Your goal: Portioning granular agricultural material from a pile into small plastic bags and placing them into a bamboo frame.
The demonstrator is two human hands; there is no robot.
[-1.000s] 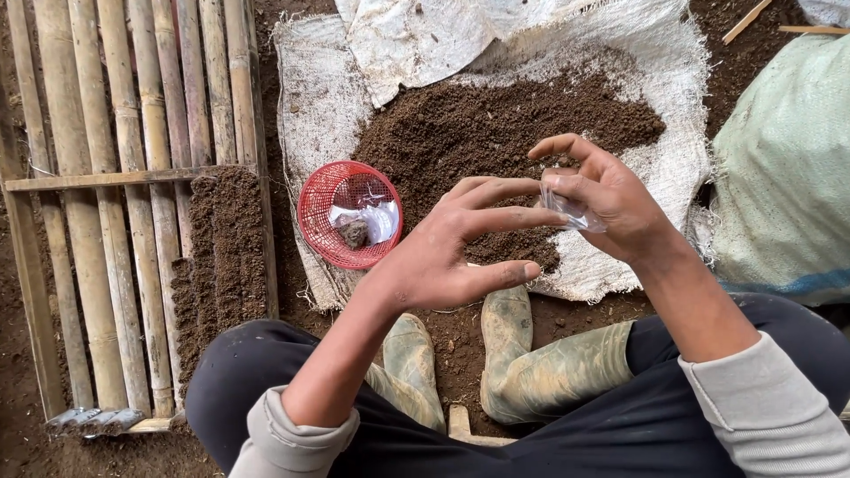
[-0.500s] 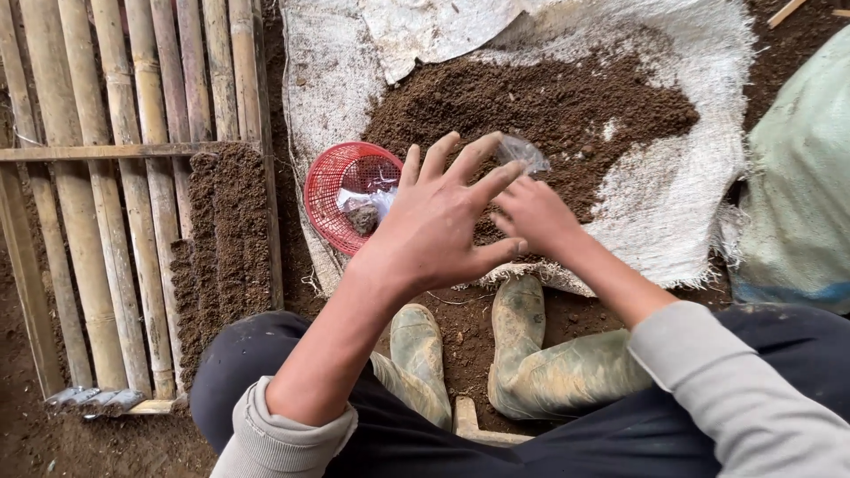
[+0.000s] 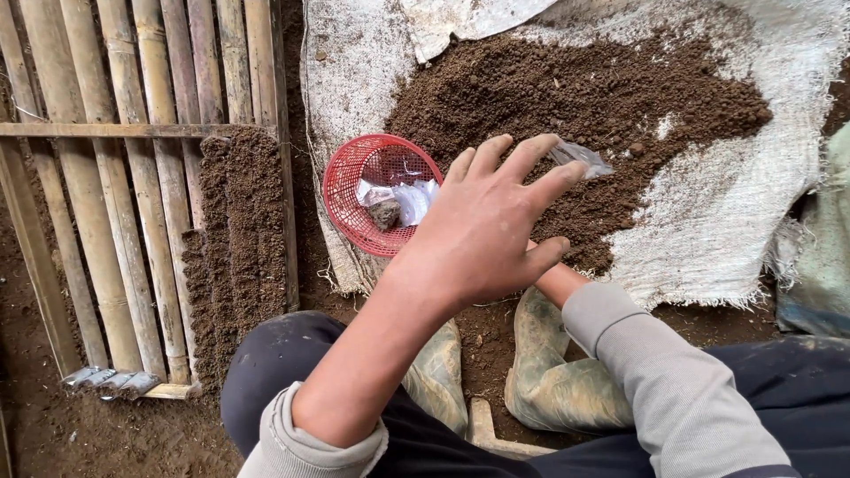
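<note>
While the left hand (image 3: 482, 226) spreads open-fingered above the heaped dark brown soil (image 3: 584, 97), it hides the right hand, grip unknowable, near a small clear plastic bag (image 3: 580, 158).

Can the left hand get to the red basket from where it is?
Probably yes. The left hand hovers with fingers spread right beside the red basket, and nothing lies between them. The basket's top is open, showing clear bags and a soil clump inside.

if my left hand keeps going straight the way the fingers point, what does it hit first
Probably the clear plastic bag at the left hand's fingertips, then the soil heap on the white sack; depth is unclear.
</note>
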